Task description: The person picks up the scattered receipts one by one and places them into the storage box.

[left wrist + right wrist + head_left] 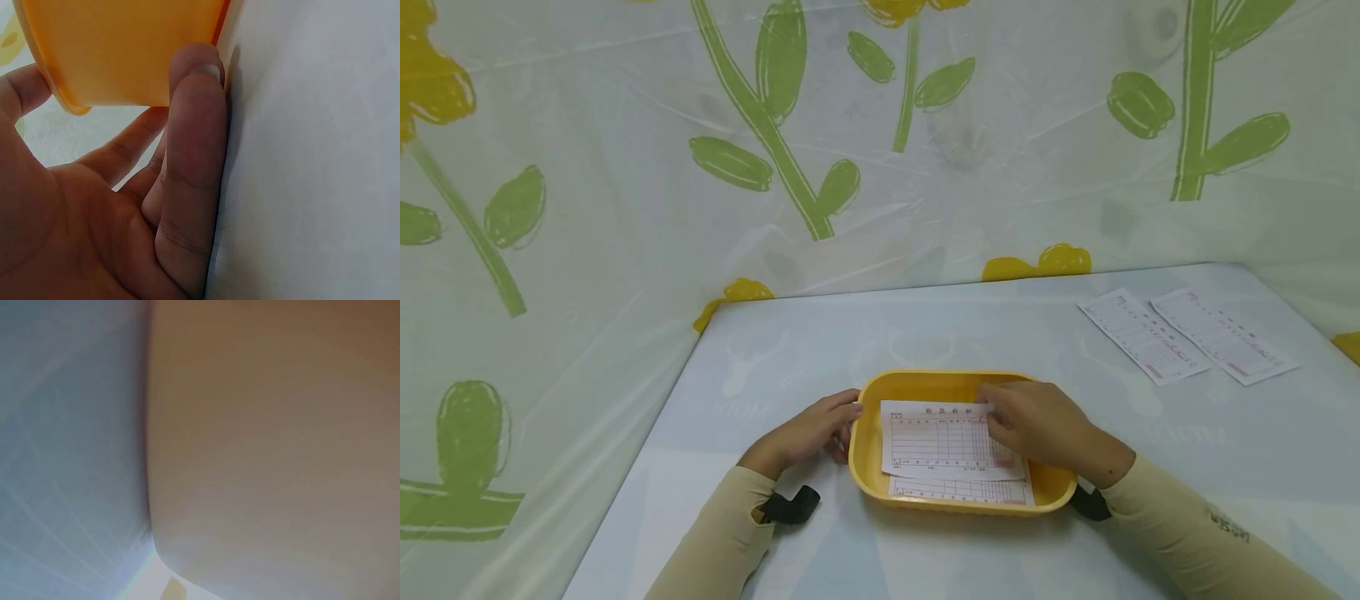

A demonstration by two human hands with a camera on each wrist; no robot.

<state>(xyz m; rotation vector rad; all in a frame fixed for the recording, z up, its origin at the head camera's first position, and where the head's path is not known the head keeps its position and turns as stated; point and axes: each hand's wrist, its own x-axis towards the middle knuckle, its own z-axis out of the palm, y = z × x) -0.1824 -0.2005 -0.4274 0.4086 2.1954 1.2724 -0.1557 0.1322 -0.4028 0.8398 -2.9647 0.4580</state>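
"What's the biggest thing there?"

"A floral plastic sheet (625, 250) hanging behind a pale counter (775, 358). On the counter sits a yellow plastic tray (917, 383), right in front of the person, its long axis running from side to side."

"And the papers?"

"Ruled receipt forms with some red print. The upper form (936, 442) lies inside the tray, lengthwise along it, over a lower form (958, 492) whose bottom strip shows. Two more, a left loose form (1138, 337) and a right loose form (1228, 337), lie slantwise near the counter's far right, well apart from the tray."

"How do the hands stand?"

"The left hand (808, 429) holds the tray's left end from outside: thumb at the rim, fingers bent against the wall. The right hand (1045, 421) reaches over the right end, fingers curled, and seems to pinch the upper form by its right edge; the fingertips are partly hidden, and the right wrist view gives only a blurred wall."

"Which relation matters most?"

"The upper form stretches leftward from the right hand, its long axis matching the tray's. So the right hand is nearer, at the form's short edge, while the left hand is outside the tray wall. The right hand is also nearer the loose pair, which lie beyond it, to the right."
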